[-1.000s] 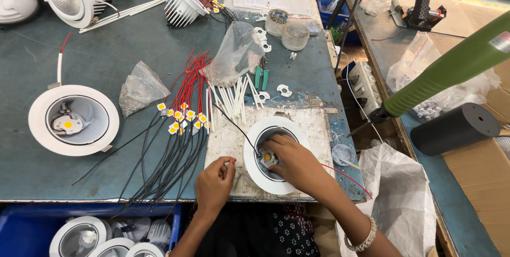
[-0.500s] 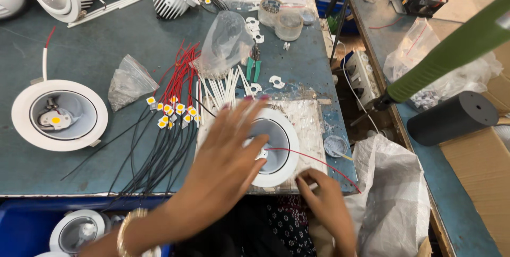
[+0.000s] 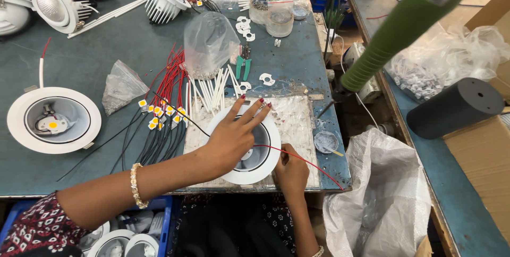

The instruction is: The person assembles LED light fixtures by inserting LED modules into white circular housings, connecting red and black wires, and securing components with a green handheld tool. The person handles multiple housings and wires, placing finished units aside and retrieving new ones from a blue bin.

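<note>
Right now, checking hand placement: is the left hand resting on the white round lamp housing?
Yes, the left hand lies spread across the white lamp housing.

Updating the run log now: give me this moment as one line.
left hand: flat on white lamp ring | right hand: at ring's edge, by red wire | nearby: wired yellow chips, plastic bag

The left hand (image 3: 231,137), which a second before had been held at the near edge of the tabletop beside the white lamp ring (image 3: 249,145), was reached forward and laid flat over that ring, fingers spread. The right hand (image 3: 291,171) was drawn back from the ring's middle to the near edge, where the red wire (image 3: 303,158) was gripped.
</note>
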